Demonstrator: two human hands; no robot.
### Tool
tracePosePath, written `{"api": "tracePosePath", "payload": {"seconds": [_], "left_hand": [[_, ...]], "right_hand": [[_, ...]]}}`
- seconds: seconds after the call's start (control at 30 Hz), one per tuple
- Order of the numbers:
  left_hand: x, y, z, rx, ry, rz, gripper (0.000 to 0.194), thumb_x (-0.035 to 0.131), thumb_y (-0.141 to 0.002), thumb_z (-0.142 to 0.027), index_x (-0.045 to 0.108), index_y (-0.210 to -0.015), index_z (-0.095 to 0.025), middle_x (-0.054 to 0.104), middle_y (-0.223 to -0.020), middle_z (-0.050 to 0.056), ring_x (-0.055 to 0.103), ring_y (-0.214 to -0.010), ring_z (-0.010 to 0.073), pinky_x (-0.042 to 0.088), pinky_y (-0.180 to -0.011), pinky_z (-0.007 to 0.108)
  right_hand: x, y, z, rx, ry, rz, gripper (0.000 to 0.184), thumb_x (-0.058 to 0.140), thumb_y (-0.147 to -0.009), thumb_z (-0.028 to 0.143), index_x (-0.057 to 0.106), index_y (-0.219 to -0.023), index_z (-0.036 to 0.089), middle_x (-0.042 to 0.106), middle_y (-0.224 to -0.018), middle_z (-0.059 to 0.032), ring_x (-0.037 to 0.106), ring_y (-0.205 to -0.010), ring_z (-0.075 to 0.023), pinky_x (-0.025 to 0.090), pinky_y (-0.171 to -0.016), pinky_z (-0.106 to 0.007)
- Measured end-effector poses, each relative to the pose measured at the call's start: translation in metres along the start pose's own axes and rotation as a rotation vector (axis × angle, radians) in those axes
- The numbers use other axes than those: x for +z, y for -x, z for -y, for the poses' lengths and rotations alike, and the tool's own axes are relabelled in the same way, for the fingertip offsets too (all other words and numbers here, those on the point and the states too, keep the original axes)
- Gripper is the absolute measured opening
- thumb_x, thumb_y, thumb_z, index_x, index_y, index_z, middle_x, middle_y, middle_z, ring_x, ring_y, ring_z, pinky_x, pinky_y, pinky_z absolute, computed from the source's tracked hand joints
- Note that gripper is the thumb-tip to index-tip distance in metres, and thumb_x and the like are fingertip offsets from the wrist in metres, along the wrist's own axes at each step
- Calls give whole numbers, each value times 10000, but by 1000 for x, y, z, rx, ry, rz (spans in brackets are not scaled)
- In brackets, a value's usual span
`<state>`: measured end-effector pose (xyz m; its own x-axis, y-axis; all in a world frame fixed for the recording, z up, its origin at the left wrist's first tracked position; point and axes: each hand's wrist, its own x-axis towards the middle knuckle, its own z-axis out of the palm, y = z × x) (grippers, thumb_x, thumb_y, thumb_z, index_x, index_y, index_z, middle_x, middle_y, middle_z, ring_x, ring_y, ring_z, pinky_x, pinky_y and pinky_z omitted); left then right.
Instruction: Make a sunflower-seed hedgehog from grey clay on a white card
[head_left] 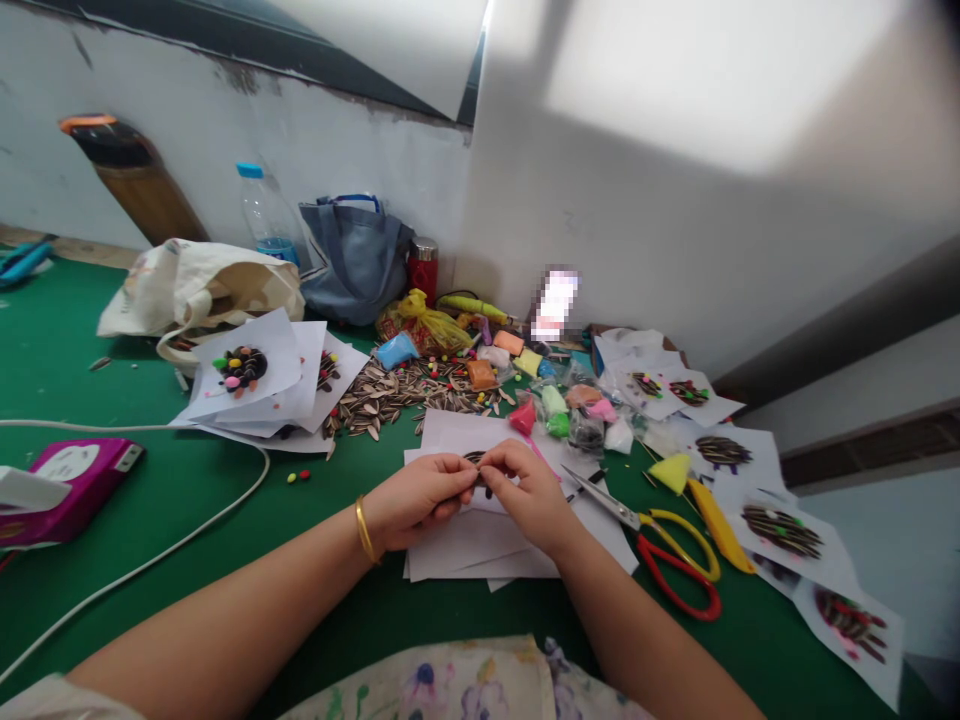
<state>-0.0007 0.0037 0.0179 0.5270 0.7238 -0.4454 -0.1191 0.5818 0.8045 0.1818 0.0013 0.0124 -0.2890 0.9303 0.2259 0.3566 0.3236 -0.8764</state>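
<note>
My left hand (pixel 420 497) and my right hand (pixel 525 490) meet over a stack of white paper sheets (pixel 480 545) on the green table (pixel 112 520). Both hands have their fingers pinched together around a small dark piece (pixel 475 459), which looks like sunflower seeds stuck on the top sheet. A gold bangle (pixel 364 530) circles my left wrist. A pile of loose sunflower seeds (pixel 382 395) lies just beyond the sheets.
Scissors with red and yellow handles (pixel 660 545) lie right of my hands. Coloured clay lumps (pixel 555 410) and finished seed pictures on paper (pixel 780 530) spread to the right; more (pixel 244 368) sit left. Bags, a bottle and a white cable (pixel 187 530) occupy the back and left.
</note>
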Motion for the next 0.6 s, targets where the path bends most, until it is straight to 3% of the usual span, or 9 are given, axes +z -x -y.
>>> {"api": "tracePosePath", "payload": {"seconds": [0.17, 0.33, 0.43, 0.6], "left_hand": [[2, 1, -2, -14, 3, -5, 329, 697, -763, -434, 595, -889, -148, 521, -653, -51, 316, -377, 4, 112, -333, 154], [1, 0, 0, -1, -19, 8, 328, 701, -763, -447, 555, -826, -160, 504, -617, -62, 310, -371, 5, 137, -340, 147], [1, 0, 2, 20, -25, 15, 341, 716, -753, -449, 532, -811, -168, 492, -588, -67, 304, -369, 9, 136, -344, 143], [2, 2, -3, 54, -5, -83, 340, 714, -755, -456, 533, -806, -174, 459, -546, -75, 296, -367, 15, 113, -347, 140]], "right_hand": [[-4, -1, -6, 47, -73, -33, 134, 518, -918, 272, 628, -875, 209, 606, -852, -17, 579, -829, -162, 459, -769, -297], [-1, -1, -3, 51, -110, 44, 129, 548, -897, 275, 650, -863, 205, 608, -861, -21, 580, -817, -156, 465, -739, -282], [3, 2, 1, 68, -102, 12, 99, 566, -875, 260, 645, -895, 203, 623, -847, -15, 572, -765, -147, 463, -705, -277], [5, 5, 5, -49, 46, -24, 79, 614, -862, 275, 648, -893, 210, 646, -853, -23, 572, -800, -165, 454, -747, -303]]}}
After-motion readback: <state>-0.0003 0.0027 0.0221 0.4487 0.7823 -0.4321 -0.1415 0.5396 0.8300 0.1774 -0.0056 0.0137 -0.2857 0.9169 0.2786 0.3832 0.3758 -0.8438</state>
